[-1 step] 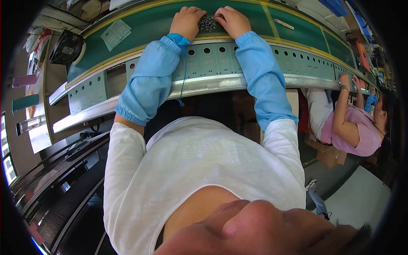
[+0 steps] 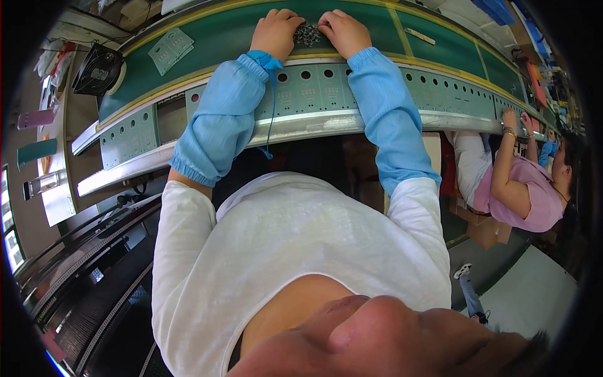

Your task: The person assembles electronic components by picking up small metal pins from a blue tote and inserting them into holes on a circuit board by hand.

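A small heap of dark, shiny little parts (image 2: 307, 35), too small to name, lies on the green belt (image 2: 220, 47). At the heap's left edge is my left hand (image 2: 275, 32), fingers curled and thumb close to the forefinger. My right hand (image 2: 345, 32) is at its right side with thumb and fingertips drawn together. What either set of fingertips holds, if anything, is too small to make out. Light blue sleeve covers reach both wrists, and a blue band with a dangling cord (image 2: 269, 61) circles the left one.
Green circuit boards (image 2: 308, 88) with round holes line the metal rail (image 2: 314, 123) before me. More boards (image 2: 171, 50) lie on the belt at left, near a black fan (image 2: 97, 69). A small flat strip (image 2: 419, 36) rests farther right. A person in pink (image 2: 527, 188) works at the right.
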